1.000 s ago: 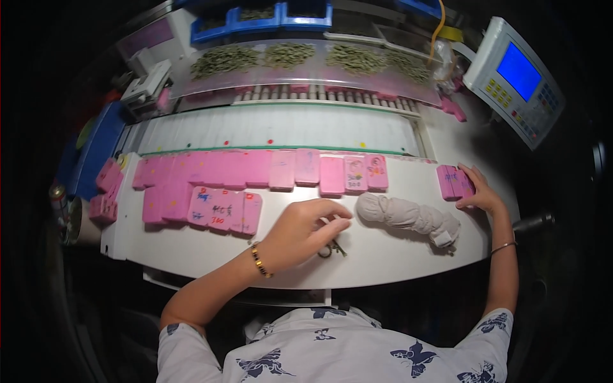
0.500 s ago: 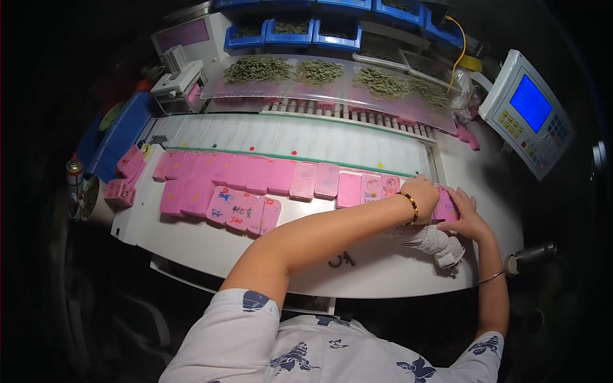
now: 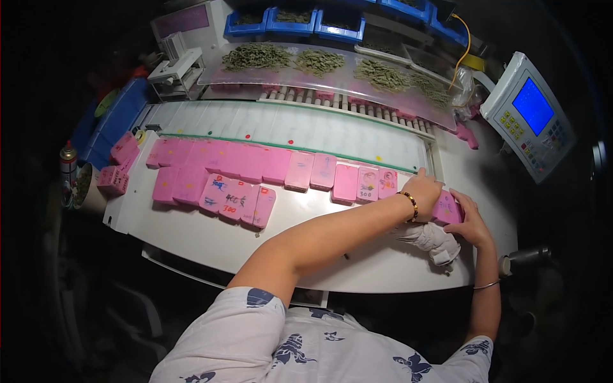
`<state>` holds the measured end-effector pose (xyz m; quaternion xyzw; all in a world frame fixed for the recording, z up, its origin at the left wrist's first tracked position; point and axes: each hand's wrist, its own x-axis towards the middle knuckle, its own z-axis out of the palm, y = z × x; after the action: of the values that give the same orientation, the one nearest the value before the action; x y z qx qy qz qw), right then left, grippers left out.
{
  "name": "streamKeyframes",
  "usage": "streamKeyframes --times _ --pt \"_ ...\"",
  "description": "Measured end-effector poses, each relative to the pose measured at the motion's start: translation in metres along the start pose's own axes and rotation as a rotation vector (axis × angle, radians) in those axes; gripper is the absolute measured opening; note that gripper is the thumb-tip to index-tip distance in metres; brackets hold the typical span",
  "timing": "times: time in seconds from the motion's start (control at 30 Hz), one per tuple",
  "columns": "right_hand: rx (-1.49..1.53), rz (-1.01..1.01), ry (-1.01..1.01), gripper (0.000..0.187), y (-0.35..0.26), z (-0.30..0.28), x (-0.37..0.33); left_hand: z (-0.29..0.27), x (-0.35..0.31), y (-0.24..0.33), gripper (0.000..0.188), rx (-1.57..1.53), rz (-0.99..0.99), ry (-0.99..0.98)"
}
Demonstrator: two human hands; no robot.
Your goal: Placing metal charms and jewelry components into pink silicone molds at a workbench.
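At the right end of the table, my right hand [image 3: 473, 221] is curved round a pink box [image 3: 446, 209] with writing on it, thumb and fingers on either side. My left hand [image 3: 423, 193], with a beaded bracelet at its wrist, is curled closed just left of that box. What its fingers hold, if anything, is hidden. A crumpled white cloth [image 3: 431, 243] lies below both hands. Left of my left hand stand pink boxes [image 3: 345, 183] in a row, some with written marks. More pink boxes [image 3: 233, 200] form a second row at the left.
Beyond the boxes runs a pale slotted tray strip [image 3: 268, 124] with coloured dots. Green dried sprigs [image 3: 257, 56] lie in heaps on a clear shelf above rollers. Blue bins [image 3: 292, 20] stand behind. At the right is a control panel [image 3: 534, 105]; a spray can [image 3: 68, 163] stands at the left.
The view has shifted slightly. My right hand stays round the pink box and my left hand remains beside it. My left forearm now covers most of the small dark bits on the table.
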<state>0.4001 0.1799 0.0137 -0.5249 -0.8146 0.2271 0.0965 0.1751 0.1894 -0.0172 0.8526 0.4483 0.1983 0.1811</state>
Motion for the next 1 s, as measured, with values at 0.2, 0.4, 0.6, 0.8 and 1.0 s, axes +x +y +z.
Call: streamKeyframes --times 0.2,0.4,0.6,0.8,1.0 --pt "0.109 0.009 0.087 0.092 -0.037 -0.004 0.000 -0.017 -0.021 -0.004 0.061 -0.096 0.046 0.169" --pt "0.035 -0.128 0.234 0.085 -0.122 -0.016 0.017 -0.096 -0.064 -0.018 0.061 -0.052 0.155 0.417" --pt "0.073 -0.301 0.175 0.085 -0.180 0.033 0.056 -0.152 -0.142 -0.059 0.062 0.053 0.008 0.338" --pt "0.177 -0.283 0.002 0.088 -0.233 0.086 0.074 -0.165 -0.210 -0.092 0.063 0.041 -0.182 0.238" --pt "0.195 -0.377 -0.094 0.108 -0.228 0.087 0.077 -0.161 -0.247 -0.107 0.061 -0.047 -0.246 0.192"
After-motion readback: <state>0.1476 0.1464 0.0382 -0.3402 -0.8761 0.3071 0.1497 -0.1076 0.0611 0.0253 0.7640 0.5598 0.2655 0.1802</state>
